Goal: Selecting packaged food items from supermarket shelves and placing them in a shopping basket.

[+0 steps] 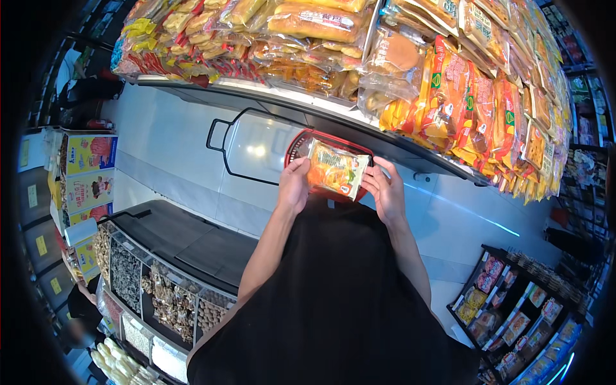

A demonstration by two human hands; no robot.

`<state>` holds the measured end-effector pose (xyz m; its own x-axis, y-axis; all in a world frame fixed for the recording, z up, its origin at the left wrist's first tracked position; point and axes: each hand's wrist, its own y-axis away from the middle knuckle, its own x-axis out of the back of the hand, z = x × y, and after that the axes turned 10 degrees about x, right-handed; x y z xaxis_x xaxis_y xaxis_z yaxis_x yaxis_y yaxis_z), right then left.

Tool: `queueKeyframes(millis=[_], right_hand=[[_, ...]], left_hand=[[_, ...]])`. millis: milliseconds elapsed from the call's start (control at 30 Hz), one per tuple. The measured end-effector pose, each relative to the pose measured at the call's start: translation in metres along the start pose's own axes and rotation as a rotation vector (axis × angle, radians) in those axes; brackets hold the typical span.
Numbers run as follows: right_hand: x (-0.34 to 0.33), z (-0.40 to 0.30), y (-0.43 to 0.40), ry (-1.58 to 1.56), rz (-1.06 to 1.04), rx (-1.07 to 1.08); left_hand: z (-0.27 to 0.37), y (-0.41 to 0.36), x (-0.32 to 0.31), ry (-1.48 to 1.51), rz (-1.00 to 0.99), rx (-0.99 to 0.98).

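Observation:
Between my hands, a clear plastic packet of food [333, 169] with a printed front lies face up. My left hand [294, 185] grips its left side, thumb on top. On its right edge are the fingers of my right hand [386, 190], the index finger raised off the wrapper. Directly beneath is a red plastic shopping basket [291, 147], mostly hidden by the packet and my hands; its contents cannot be made out. A long black pull handle [224, 150] stretches from the basket to the left above the floor.
Ahead stands a display shelf [308, 98] heaped with packaged bread [315, 21]. Bulk bins [126, 276] of dried goods lie at lower left, a snack rack [500, 308] at lower right. People appear at far left, one in a white top [68, 72].

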<state>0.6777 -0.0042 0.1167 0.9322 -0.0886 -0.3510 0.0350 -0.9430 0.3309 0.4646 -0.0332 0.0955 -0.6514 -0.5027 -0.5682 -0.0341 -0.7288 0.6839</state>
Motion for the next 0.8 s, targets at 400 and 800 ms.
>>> queueKeyframes(millis=[400,800], right_hand=[[0.062,0.102,-0.024,0.276,-0.113,-0.375],[0.178,0.187,0.005,0.765,0.140,-0.358]], left_hand=[[-0.047,-0.091,0.097,-0.964,0.129,0.150],[-0.146,-0.166,0.223,-0.857,0.401,0.362]])
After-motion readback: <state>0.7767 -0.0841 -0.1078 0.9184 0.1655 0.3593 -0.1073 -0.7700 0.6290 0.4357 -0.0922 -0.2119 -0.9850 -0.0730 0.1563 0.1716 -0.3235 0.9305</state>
